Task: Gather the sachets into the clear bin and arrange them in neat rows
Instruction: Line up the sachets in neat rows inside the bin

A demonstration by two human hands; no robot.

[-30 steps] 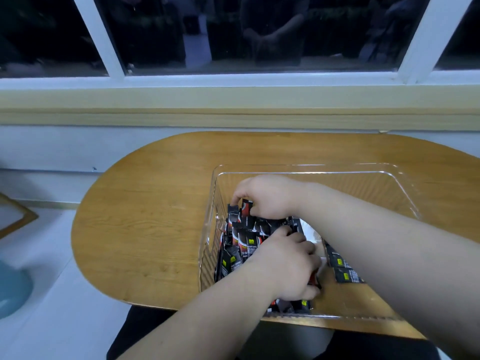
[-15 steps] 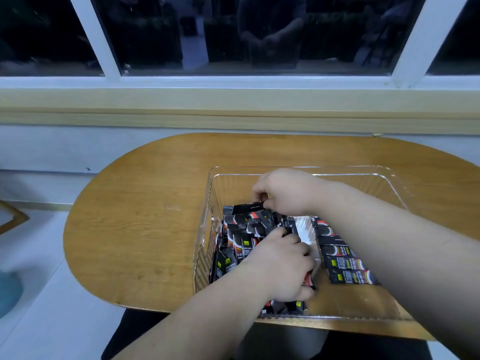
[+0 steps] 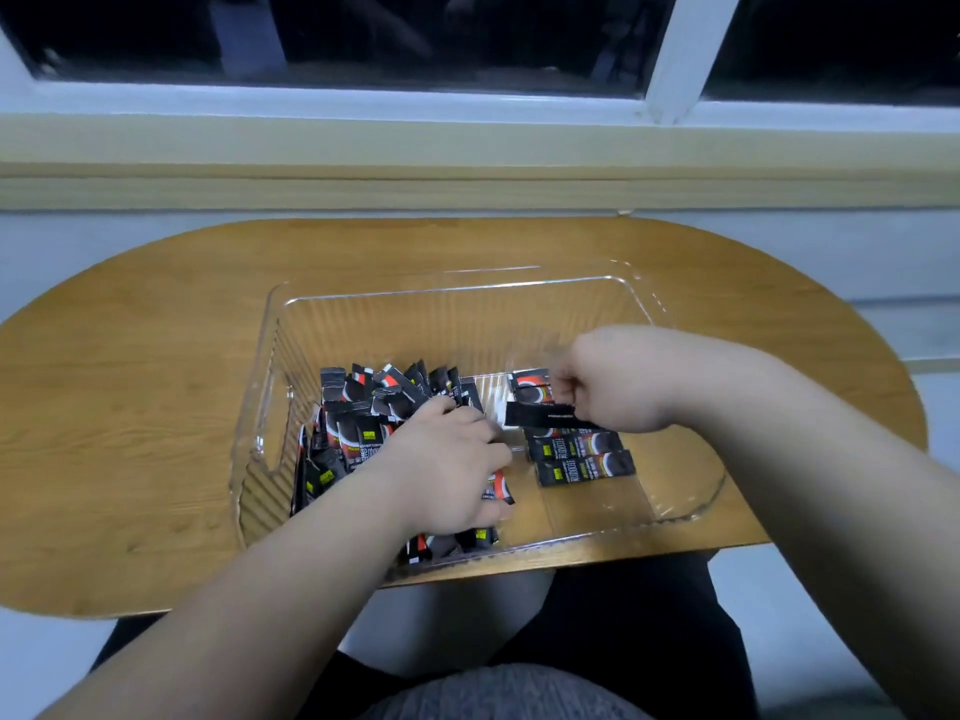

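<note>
A clear ribbed bin stands on the wooden table. A loose pile of black-and-red sachets fills its left half. My left hand rests on that pile with fingers curled over some sachets. My right hand hovers over the bin's right half, pinching one black sachet held flat and sideways. Under it lies a short row of flat sachets, stacked front to back.
The oval wooden table sits against a wall under a window sill. The bin's near rim lies close to the table's front edge. My lap shows below the table.
My right hand has carried one sachet from the pile on the left across to the row on the right. The left hand stays on the pile. The camera has tilted down.
</note>
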